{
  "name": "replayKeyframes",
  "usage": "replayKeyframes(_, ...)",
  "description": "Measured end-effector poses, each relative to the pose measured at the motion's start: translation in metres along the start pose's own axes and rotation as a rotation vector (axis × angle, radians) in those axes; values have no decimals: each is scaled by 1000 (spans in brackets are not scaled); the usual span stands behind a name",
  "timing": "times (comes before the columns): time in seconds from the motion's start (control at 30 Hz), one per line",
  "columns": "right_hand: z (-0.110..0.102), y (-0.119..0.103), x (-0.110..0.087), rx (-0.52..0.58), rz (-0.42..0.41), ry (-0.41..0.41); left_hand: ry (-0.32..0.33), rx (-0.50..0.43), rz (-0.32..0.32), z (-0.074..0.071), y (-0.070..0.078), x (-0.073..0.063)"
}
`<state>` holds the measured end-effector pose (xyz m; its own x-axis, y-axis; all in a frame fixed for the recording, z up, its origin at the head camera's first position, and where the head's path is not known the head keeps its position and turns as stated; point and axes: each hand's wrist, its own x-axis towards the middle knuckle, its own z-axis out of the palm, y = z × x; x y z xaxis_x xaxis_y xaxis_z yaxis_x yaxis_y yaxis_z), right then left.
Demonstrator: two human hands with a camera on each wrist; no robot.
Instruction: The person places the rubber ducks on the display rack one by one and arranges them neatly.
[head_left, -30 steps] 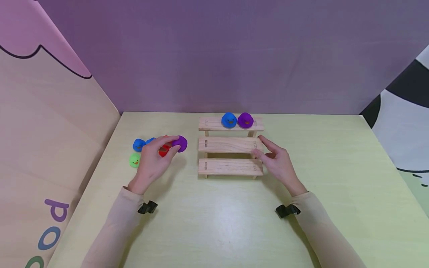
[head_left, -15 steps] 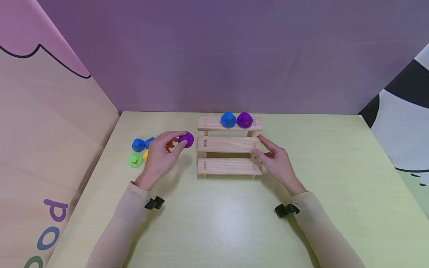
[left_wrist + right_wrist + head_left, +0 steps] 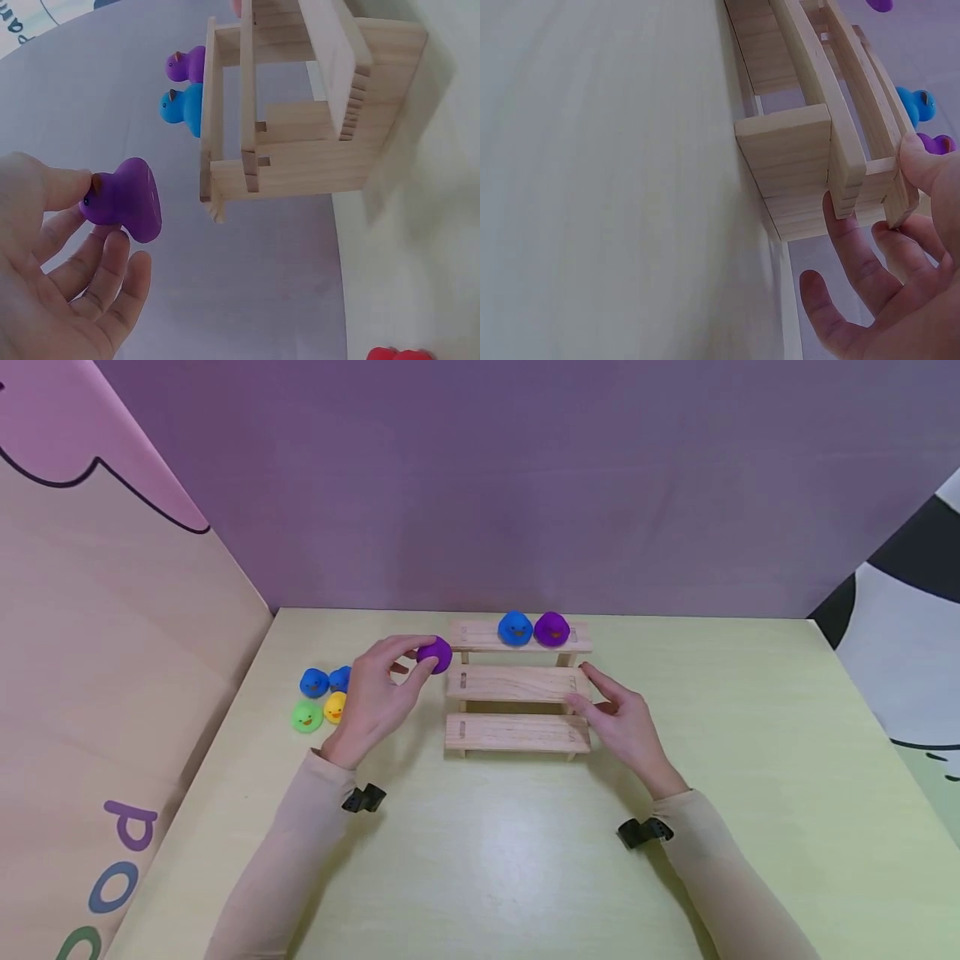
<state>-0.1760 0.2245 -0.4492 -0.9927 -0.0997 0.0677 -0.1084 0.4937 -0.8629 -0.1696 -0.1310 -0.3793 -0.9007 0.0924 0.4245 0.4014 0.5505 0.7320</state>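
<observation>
My left hand (image 3: 375,697) pinches a purple rubber duck (image 3: 441,653) by its head between thumb and fingers, raised just left of a three-tier wooden step rack (image 3: 517,733). In the left wrist view the flat base of the held duck (image 3: 142,201) faces the rack. My right hand (image 3: 628,731) grips the right end of the middle step, its thumb on top and fingers around the end in the right wrist view. A blue duck (image 3: 515,628) and another purple duck (image 3: 552,628) sit side by side on the top step.
Left of the rack, a green duck (image 3: 307,717), a yellow duck (image 3: 335,707) and two blue ducks (image 3: 313,683) stand on the table (image 3: 510,860). Something red (image 3: 401,354) shows at the left wrist view's bottom edge. A purple backdrop (image 3: 480,485) rises behind.
My left hand has carried the purple duck up and to the right, away from the other ducks and toward the rack. The right hand keeps its place on the rack.
</observation>
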Motion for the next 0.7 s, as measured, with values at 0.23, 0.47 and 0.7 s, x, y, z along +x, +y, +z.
replayKeyframes(0.23, -2, 1, 1, 6, -1, -7, -32, 13, 17, 7, 8, 11)
replayKeyframes(0.47, -4, 3, 0, 9, 0, -20, -48, 13, 9, 15, 15, 22)
replayKeyframes(0.7, -6, 3, 2, 7, -3, -11, -73, 16, -29, 24, 18, 38)
